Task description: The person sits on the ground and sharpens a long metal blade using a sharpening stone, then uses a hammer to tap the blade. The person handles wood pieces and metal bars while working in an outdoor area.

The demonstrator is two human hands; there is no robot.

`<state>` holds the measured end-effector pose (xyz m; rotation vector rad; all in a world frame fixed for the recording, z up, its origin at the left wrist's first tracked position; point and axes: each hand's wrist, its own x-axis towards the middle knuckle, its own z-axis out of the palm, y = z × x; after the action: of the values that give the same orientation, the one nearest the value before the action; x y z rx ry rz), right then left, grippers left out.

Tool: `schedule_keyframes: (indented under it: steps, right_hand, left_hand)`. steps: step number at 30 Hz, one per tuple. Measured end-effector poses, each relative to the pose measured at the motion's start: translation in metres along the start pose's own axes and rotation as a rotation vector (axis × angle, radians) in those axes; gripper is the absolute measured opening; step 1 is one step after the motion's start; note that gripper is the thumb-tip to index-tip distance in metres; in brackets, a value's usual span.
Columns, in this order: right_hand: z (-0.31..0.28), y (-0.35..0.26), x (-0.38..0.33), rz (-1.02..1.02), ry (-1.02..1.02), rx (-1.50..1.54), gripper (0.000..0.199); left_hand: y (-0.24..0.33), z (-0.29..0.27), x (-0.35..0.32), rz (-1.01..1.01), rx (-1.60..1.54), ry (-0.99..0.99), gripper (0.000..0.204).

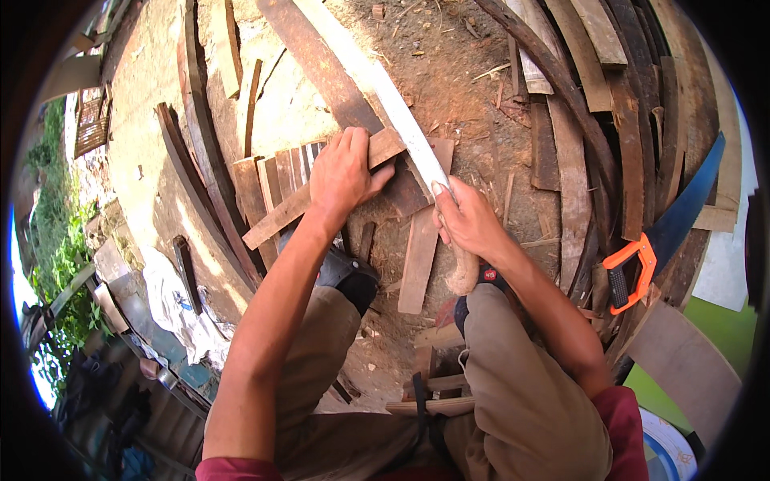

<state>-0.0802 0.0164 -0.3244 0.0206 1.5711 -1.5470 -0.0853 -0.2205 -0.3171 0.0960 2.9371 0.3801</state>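
Observation:
My left hand (343,172) is closed around a short wooden slat (281,218), which lies at a slant in front of my knees. In my right hand (472,223) is a machete, its long pale blade (409,128) pointing up and away to the left and its curved wooden handle (463,274) reaching down below my fist. The blade passes close by the slat's right end; whether they touch I cannot tell. Beneath both lies a wide brown plank (329,68). A loose wood piece (421,260) rests on the ground between my knees.
An orange-handled handsaw (634,272) leans at the right against several long boards (573,184). Long curved timbers (200,120) and short offcuts (269,180) lie on the left. A white cloth (188,309) is at the lower left, near green plants (68,248).

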Motion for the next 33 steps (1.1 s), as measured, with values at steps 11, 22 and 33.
schedule_keyframes:
  steps: [11,22,33]
  right_hand:
    - [-0.001,-0.011,0.021,-0.004,0.007,-0.055,0.032]
    - [-0.001,-0.015,0.065,-0.135,0.084,-0.245,0.032]
    - [0.007,-0.01,0.037,-0.102,0.197,-0.336,0.031]
  left_hand:
    - [0.0,0.001,-0.001,-0.019,0.024,-0.009,0.057]
    - [0.0,0.004,0.0,-0.011,0.058,-0.017,0.054]
    - [0.001,-0.001,0.001,-0.001,0.069,-0.036,0.054]
